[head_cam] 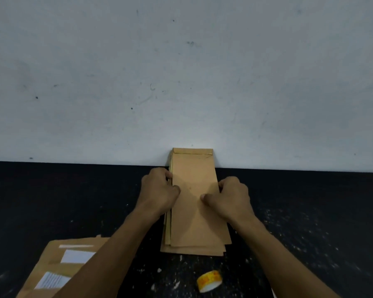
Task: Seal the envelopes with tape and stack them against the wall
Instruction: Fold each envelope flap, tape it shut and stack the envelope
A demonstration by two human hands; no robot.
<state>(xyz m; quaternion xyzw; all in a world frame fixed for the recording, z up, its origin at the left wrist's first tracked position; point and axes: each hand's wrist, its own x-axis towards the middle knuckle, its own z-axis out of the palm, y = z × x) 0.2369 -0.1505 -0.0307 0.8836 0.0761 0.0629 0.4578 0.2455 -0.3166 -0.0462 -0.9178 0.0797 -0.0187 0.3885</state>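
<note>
— Nearest us?
— Tape roll [209, 281], on the dark table [52, 201] just short of the envelope stack [197, 211], apart from its near edge.
— And the stack itself?
— Its far end leans on the wall [181, 72]. Left hand [159, 190] grips its left edge, fingers curled round; right hand [233, 196] pinches its right edge, thumb on top.
— Room around it?
— Bare table right of the stack; loose envelopes [58, 267] lie well left of it, near us.
</note>
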